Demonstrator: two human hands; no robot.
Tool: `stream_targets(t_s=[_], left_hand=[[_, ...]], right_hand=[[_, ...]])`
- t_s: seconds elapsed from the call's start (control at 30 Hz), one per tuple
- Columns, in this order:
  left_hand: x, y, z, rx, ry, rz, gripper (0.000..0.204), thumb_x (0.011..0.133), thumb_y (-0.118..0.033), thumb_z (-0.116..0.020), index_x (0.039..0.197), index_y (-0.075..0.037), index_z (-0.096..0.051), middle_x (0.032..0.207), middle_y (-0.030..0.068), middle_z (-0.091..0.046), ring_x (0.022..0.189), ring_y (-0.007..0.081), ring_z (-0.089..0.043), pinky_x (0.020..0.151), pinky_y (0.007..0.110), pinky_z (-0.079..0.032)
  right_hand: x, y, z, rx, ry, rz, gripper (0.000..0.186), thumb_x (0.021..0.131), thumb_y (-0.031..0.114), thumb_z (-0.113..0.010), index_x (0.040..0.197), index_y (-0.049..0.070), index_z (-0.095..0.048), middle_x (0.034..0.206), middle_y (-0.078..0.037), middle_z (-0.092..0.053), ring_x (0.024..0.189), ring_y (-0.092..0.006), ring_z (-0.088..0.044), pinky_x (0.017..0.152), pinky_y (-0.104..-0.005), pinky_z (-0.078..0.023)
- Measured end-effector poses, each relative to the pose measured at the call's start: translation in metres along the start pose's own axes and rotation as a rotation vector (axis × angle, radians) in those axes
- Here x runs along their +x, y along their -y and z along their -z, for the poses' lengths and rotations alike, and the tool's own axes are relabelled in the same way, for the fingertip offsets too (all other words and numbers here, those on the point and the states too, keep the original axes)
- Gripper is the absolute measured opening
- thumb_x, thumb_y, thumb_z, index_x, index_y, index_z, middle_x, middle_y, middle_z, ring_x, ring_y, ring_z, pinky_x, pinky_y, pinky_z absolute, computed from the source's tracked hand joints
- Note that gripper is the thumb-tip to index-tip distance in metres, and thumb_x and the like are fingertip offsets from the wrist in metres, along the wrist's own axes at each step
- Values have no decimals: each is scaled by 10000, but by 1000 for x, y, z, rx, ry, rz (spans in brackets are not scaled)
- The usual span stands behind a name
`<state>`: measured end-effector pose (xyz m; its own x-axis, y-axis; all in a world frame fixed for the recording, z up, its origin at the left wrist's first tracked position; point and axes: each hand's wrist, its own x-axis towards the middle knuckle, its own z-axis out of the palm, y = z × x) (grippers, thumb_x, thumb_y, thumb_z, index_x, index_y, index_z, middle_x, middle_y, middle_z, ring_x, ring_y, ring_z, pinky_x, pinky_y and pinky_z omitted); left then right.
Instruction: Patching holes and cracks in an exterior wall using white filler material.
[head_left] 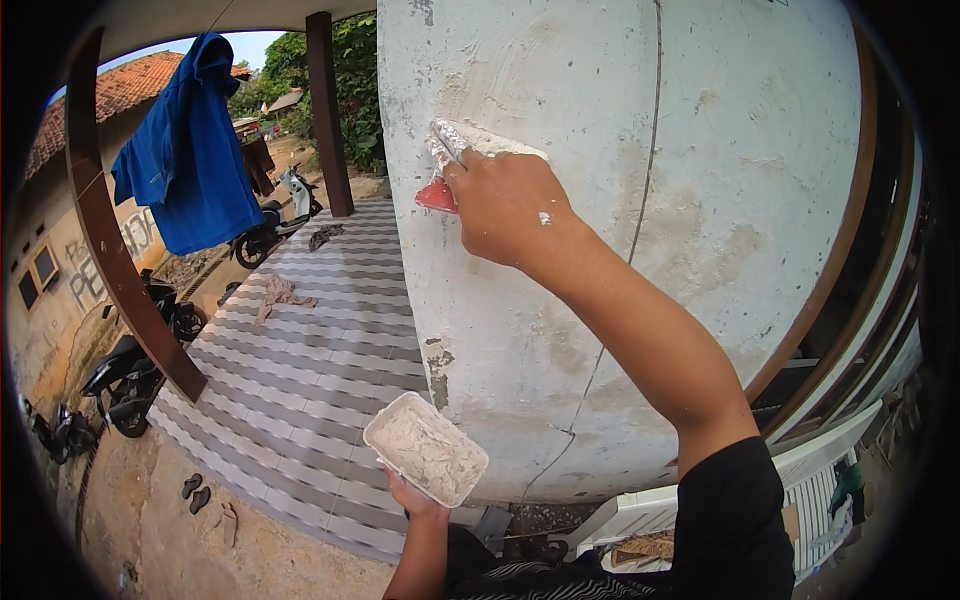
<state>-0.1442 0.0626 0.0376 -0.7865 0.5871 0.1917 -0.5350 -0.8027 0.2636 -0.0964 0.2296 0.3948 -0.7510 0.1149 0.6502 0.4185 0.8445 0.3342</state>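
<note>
A person spreads white filler onto a patchy wall with a scraper.

The right hand (pixel 505 205), upper centre of the frame, is closed around a red-handled scraper (pixel 447 160) pressed flat on the grey wall (pixel 720 150). Below, at lower centre, the left hand (pixel 415 497) cups a white tray (pixel 426 448) of chalky filler from beneath. The tray tilts; tipped further, filler could likely slide off onto the striped tiled floor (pixel 310 350). A blue shirt (pixel 190 150) hangs at upper left.

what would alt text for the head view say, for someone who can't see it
The right hand presses a putty-smeared scraper against a patchy white wall, while the left hand holds a white tub of putty below. Behind lie a striped tiled porch and a hanging blue garment.
</note>
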Motion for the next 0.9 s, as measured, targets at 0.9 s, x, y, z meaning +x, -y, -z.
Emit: stream_targets(t_s=[0.9], left_hand=[[-11, -27, 7, 33, 24, 31, 671, 946, -586, -312, 1448, -142, -337, 1407, 111, -456, 1228, 361, -505, 989, 559, -440]], right_hand=[[-34, -4, 21, -36, 164, 85, 273, 786, 48, -577, 1040, 92, -664, 904, -86, -671, 850, -265, -648, 674, -399, -533]])
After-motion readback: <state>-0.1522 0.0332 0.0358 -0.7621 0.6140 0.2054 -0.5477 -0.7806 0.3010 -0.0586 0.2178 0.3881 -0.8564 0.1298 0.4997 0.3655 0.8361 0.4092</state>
